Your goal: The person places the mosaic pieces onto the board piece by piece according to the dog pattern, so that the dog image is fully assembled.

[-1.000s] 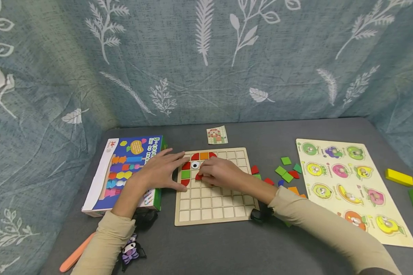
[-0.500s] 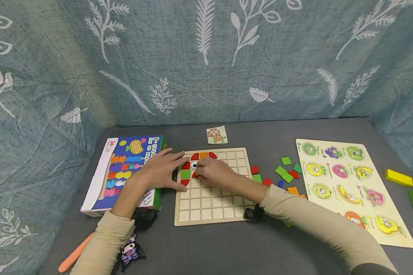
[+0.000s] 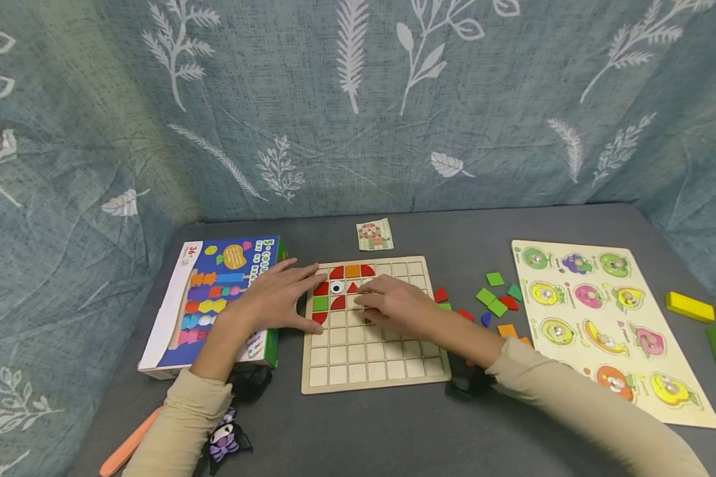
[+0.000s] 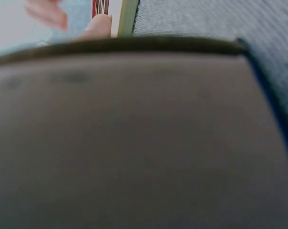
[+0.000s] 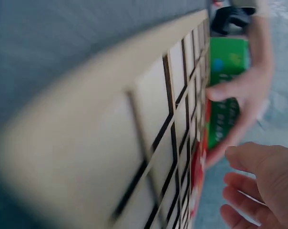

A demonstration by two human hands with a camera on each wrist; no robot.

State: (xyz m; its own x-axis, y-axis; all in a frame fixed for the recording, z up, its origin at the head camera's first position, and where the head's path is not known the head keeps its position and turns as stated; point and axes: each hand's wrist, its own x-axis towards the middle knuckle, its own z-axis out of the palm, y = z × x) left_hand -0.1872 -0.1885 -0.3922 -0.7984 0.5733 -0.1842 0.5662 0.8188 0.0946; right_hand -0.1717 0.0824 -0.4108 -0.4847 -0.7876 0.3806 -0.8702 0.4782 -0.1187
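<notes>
Left grip (image 3: 277, 298) lay flat, fingers straight, at centre frame in the head view, pressing the left edge of the grid board (image 3: 370, 361); the right grip (image 3: 394, 305) rested relaxed and empty over the board's middle. Red triangle piece (image 3: 353, 287) sat beside the eye tile (image 3: 337, 287). Bare squares filled the lower rows. The left wrist view was mostly blocked. Right wrist view showed loose fingers (image 5: 249, 200) above the board's edge.

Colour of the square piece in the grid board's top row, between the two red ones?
Orange: the square piece sits in the grid board top row; head view shows it best.
</notes>
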